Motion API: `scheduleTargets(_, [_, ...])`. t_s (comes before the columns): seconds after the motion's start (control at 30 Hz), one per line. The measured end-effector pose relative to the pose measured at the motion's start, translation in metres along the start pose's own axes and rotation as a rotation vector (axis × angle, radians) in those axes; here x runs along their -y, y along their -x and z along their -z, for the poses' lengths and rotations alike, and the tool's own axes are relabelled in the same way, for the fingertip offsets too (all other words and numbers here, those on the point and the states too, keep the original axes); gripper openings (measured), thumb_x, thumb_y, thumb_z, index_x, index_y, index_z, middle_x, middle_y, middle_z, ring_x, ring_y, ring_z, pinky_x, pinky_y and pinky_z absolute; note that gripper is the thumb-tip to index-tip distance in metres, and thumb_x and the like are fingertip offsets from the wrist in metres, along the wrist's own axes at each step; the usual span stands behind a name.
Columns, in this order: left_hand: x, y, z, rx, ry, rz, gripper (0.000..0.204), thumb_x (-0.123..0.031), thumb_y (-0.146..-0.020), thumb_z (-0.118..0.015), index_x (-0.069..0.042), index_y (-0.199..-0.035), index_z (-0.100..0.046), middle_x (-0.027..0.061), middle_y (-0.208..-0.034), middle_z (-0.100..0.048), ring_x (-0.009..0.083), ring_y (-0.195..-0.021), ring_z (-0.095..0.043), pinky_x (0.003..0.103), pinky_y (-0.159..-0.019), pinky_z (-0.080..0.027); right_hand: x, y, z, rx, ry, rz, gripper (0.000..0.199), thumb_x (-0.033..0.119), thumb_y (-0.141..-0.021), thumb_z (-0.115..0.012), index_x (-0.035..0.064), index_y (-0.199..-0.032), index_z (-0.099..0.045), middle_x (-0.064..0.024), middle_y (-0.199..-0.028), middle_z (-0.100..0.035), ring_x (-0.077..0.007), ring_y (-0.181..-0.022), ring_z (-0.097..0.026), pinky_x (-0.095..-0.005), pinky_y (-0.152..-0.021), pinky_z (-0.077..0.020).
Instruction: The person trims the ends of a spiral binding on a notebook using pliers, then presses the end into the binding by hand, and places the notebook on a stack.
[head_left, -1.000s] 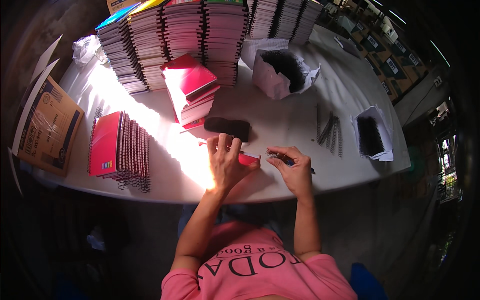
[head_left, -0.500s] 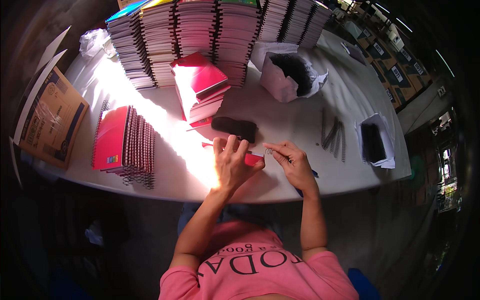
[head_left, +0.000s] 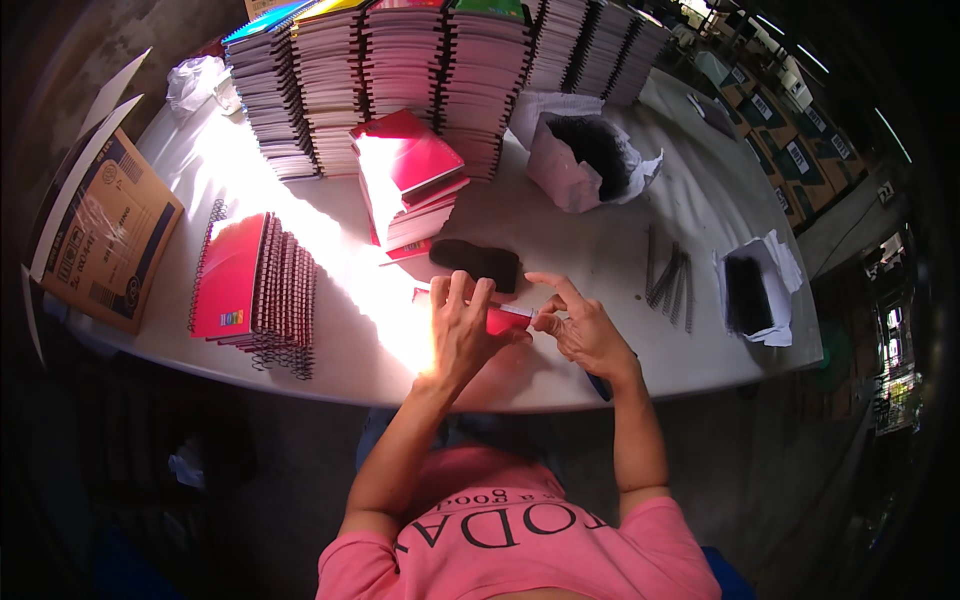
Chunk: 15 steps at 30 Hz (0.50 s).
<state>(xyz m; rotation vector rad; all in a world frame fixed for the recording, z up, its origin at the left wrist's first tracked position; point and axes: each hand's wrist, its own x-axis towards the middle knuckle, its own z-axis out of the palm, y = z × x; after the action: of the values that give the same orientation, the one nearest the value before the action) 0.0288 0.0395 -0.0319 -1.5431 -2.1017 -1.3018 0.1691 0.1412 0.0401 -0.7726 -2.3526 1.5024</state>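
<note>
My left hand (head_left: 462,325) grips a red notebook (head_left: 508,320) near the table's front edge, its fingers over the far edge and its thumb on the near side. At the notebook's right end is my right hand (head_left: 585,335), thumb close to the corner, index finger stretched out and apart from it. Whether the thumb touches a wire coil there is too small to tell. Just beyond the left hand lies a dark oblong block (head_left: 475,264). Several loose wire coils (head_left: 672,285) lie to the right.
Spiral-bound red notebooks (head_left: 230,285) are stacked at left, beside a cardboard box (head_left: 110,230). More red notebooks (head_left: 410,155) are piled in front of tall notebook stacks (head_left: 400,75). Paper-wrapped bundles of dark coils (head_left: 560,165) and a smaller paper-lined box (head_left: 785,290) stand at right.
My right hand's thumb and index finger have parted from their pinch on a wire coil. The index finger now reaches upward beside the notebook; the left hand keeps its grip.
</note>
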Motion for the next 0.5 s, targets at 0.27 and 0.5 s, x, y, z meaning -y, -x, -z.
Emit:
scheduleTargets(0.27, [0.014,0.008,-0.002,0.006,-0.052,-0.07,0.062,-0.046,-0.055,-0.082,-0.01,-0.1,-0.059,0.0045,-0.087,-0.052,0.025,-0.084,-0.043,0.039,-0.078,-0.037,-0.021,0.007,0.006,-0.031,0.356,0.377,0.021,0.015,-0.089,-0.062,0.0045,-0.107,-0.062,-0.0085,-0.078,-0.059,-0.0137,-0.069,-0.057,-0.0314,-0.062,-0.0459])
scheduleTargets(0.5, [0.013,0.019,0.034,0.059,0.011,-0.022,0.055,-0.043,-0.047,-0.084,-0.01,-0.085,-0.06,0.0063,-0.089,-0.05,0.0251,-0.086,-0.049,0.039,-0.074,-0.04,-0.012,-0.049,0.012,0.14,0.47,0.506,0.038,0.016,-0.087,-0.061,0.0097,-0.124,-0.054,-0.0128,-0.109,-0.061,-0.0262,-0.098,-0.058,-0.0339,-0.084,-0.0479])
